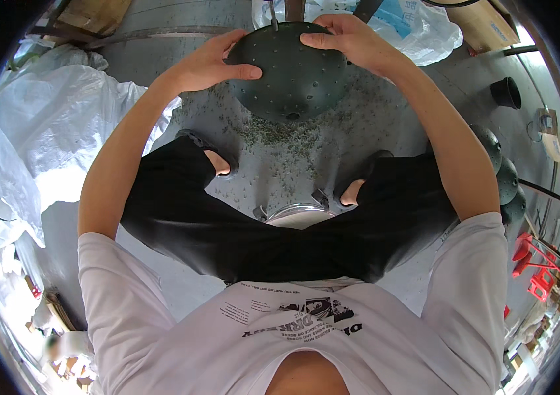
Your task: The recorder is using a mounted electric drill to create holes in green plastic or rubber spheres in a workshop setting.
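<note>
You are holding the dark green, hole-dotted, hard-looking domed shell (290, 74) at the lower end of the slim grey metal rod (275, 18), your left hand (213, 63) and right hand (358, 45) flanking that rod in a half-curled grip on the shell, apparently keeping it from rolling.

Dark green, pitted, rounded shell (286, 76): underside hidden. Left hand (211, 64): fingers partly hidden behind shell. Dark green, speckled domes (507, 179), near grey floor's (250, 184) right edge: partly covered by right arm (454, 138). Dark crumbs (277, 135): too small to identify. Round, silver-rimmed piece (301, 214): mostly under black trousers (181, 210), kind unclear.
</note>
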Available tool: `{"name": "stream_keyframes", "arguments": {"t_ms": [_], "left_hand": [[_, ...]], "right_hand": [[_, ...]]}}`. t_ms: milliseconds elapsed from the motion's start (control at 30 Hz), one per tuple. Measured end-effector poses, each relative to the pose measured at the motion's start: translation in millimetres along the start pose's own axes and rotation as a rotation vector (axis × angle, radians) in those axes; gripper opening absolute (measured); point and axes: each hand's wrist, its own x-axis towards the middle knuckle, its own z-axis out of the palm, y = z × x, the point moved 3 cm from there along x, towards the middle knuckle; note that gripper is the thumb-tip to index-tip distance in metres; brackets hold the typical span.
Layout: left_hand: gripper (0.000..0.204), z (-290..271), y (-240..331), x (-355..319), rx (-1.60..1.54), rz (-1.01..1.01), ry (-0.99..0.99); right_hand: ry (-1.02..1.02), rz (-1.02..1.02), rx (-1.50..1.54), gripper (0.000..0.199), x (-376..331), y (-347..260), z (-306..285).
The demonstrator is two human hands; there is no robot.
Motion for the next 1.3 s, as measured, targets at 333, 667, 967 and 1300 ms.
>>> {"name": "stream_keyframes", "arguments": {"t_ms": [333,667,967,1300], "left_hand": [[0.082,-1,-4,0,0.081,0.019,0.013],[0.081,-4,-3,3,0.096,0.033,-0.012],[0.093,-7,-8,4,0.102,-0.069,-0.054],[0.097,-10,0,3,0.238,-0.082,-0.054]], "right_hand": [[0.042,-0.081,0.02,0.048,0,-2,1],[0.044,-0.052,0.045,0.048,-5,-11,4],[-0.023,0.069,0.179,0.033,-7,-28,0],[-0.008,0.066,0.184,0.032,-3,-25,1]]}}
